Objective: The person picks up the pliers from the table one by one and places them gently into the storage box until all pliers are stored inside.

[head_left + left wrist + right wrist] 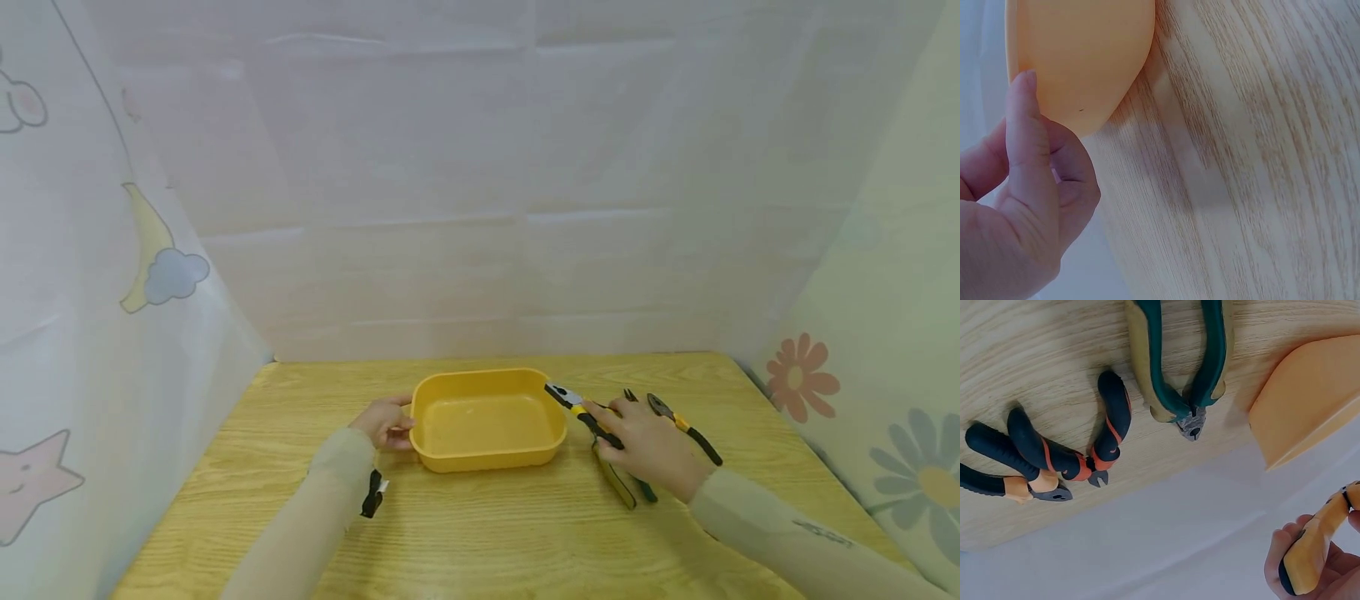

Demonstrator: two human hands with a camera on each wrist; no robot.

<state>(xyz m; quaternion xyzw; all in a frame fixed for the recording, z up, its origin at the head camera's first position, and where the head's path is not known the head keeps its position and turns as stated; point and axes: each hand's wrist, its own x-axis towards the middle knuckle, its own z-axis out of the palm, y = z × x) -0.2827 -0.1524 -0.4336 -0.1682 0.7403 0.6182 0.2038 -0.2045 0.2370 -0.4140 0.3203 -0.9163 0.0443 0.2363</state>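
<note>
In the head view my left hand (386,423) pinches the left end of a yellow plastic basin (491,461). The left wrist view shows the thumb (1027,125) lying against the basin wall (1085,50), other fingers curled at its end. My right hand (656,446) holds combination pliers (572,398) by their yellow-and-black handles, the grey head pointing at the basin's right rim. In the right wrist view only a handle (1316,550) of these pliers shows, with fingers wrapped round it; their head is out of that frame.
Green-handled pliers (1154,356) lie on the wooden table (465,533) right of the basin. Farther right are cutters with black-and-orange handles (1113,419) and another pair of pliers (701,442) with black-and-yellow handles. White printed sheets (412,275) hang behind and at both sides.
</note>
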